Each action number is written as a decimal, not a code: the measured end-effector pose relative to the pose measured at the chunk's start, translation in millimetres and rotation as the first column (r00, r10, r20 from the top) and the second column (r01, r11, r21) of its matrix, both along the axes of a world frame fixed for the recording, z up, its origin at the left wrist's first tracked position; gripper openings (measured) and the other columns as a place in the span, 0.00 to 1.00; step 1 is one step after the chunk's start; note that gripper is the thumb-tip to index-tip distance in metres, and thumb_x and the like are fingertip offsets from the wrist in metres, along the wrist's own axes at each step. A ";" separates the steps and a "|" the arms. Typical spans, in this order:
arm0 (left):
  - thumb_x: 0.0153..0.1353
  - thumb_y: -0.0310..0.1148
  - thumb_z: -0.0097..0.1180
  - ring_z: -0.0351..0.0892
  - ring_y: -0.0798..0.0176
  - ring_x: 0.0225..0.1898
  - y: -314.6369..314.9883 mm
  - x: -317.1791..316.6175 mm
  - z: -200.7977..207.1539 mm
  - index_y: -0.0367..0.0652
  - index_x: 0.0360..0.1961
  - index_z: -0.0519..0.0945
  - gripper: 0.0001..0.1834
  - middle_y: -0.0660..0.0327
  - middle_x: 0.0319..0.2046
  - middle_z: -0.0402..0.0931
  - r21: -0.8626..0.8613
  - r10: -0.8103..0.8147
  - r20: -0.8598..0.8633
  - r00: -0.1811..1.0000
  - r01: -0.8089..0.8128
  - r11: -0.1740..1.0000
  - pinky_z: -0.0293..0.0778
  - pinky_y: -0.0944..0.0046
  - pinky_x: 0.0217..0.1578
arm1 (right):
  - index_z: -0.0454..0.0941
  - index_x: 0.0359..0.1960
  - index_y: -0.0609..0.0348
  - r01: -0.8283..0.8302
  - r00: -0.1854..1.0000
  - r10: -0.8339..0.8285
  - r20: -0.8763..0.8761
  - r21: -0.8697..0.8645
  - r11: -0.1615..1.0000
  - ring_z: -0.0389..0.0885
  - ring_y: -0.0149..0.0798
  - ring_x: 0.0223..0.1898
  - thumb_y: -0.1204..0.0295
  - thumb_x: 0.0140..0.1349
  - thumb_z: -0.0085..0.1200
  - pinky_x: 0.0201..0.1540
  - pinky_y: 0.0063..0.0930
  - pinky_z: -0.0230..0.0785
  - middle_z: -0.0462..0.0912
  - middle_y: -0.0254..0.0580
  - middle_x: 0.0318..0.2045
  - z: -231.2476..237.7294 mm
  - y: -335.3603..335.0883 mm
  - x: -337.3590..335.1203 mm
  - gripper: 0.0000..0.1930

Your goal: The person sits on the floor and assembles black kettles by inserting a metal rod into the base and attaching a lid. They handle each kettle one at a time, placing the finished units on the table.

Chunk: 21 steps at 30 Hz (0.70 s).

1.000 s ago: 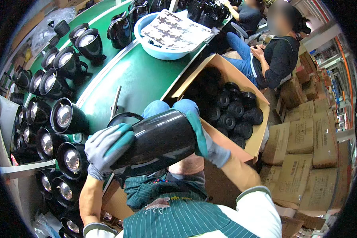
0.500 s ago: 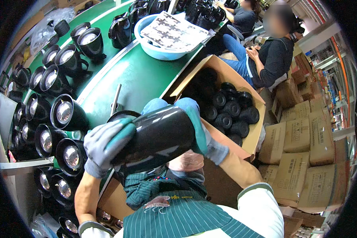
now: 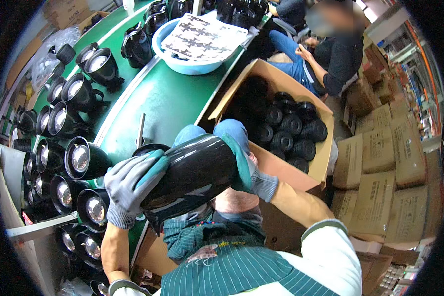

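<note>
Across my lap lies a glossy black jug (image 3: 192,172), tilted on its side and gripped at both ends. My left hand (image 3: 133,185), in a grey glove with teal patches, is closed round its left end. At the right end, my right hand (image 3: 244,165), gloved alike, presses with its teal palm against the jug. Some of its fingertips are hidden. Just beyond my left hand shows a round black rim (image 3: 153,148), partly covered, with a thin metal rod (image 3: 140,129) standing behind it.
Several black jugs with silvery insides (image 3: 80,158) crowd the left of the green belt (image 3: 153,93). A light-blue basin (image 3: 192,65) with patterned sheets stands farther off. An open carton (image 3: 286,170) of black round parts sits at right, beside stacked boxes (image 3: 380,148). A co-worker (image 3: 338,59) sits beyond.
The view has shifted a little. The jug stays between both hands, its right end slightly closer to the left. The co-worker's hands have moved slightly.
</note>
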<state>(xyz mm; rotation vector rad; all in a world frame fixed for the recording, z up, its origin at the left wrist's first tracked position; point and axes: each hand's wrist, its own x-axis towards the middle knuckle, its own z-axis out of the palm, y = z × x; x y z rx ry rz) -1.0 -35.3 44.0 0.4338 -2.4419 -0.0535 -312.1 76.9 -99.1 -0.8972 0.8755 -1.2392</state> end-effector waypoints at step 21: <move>0.53 0.27 0.69 0.89 0.55 0.46 45.1 -27.9 -50.5 0.32 0.51 0.85 0.22 0.49 0.45 0.88 0.686 0.346 -0.340 0.874 -0.022 0.728 0.81 0.59 0.52 | 0.54 0.77 0.62 0.083 0.878 0.154 0.454 -0.459 0.884 0.63 0.38 0.74 0.59 0.81 0.37 0.79 0.31 0.49 0.61 0.44 0.75 -1.1 14.1 -12.0 0.29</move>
